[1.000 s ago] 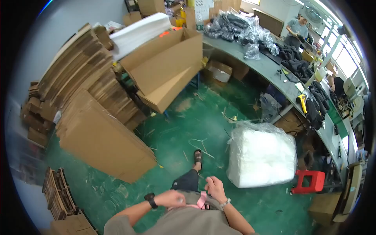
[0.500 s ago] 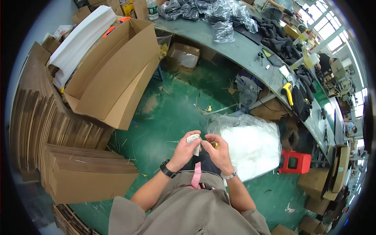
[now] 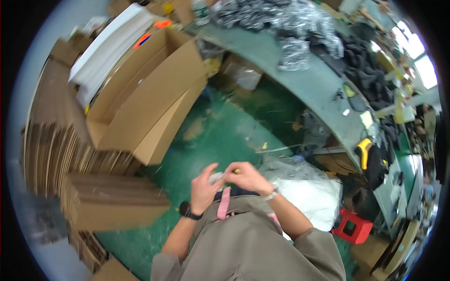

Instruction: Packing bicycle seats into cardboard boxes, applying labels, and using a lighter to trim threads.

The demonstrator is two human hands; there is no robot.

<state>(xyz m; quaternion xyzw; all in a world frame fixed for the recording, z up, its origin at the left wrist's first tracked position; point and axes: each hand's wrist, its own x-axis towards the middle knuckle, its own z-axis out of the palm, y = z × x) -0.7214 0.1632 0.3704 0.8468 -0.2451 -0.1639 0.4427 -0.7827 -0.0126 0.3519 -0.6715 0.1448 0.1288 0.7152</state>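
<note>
My hands meet in front of my waist, somewhat blurred. My left hand (image 3: pixel 203 191), with a dark watch on the wrist, keeps small white printed labels (image 3: pixel 215 177) between thumb and fingers. From the right, my right hand (image 3: pixel 248 178) reaches across with fingertips pinched together at the labels' edge. A tiny yellow bit (image 3: pixel 237 171) shows at its curled fingers. What lies inside that pinch is hidden.
On the left, an open long cardboard box (image 3: pixel 154 100) rests by stacked flat cartons (image 3: pixel 115 201). A workbench (image 3: pixel 262 44) curves from ahead to the right, carrying plastic-wrapped items and a yellow tool (image 3: pixel 363 152). A white bagged bundle (image 3: pixel 311 199) and red stool (image 3: pixel 354 226) stand at right.
My right hand has moved left over to the labels, and its fingers have closed. My left hand has shifted slightly left and down. The whole view has tilted.
</note>
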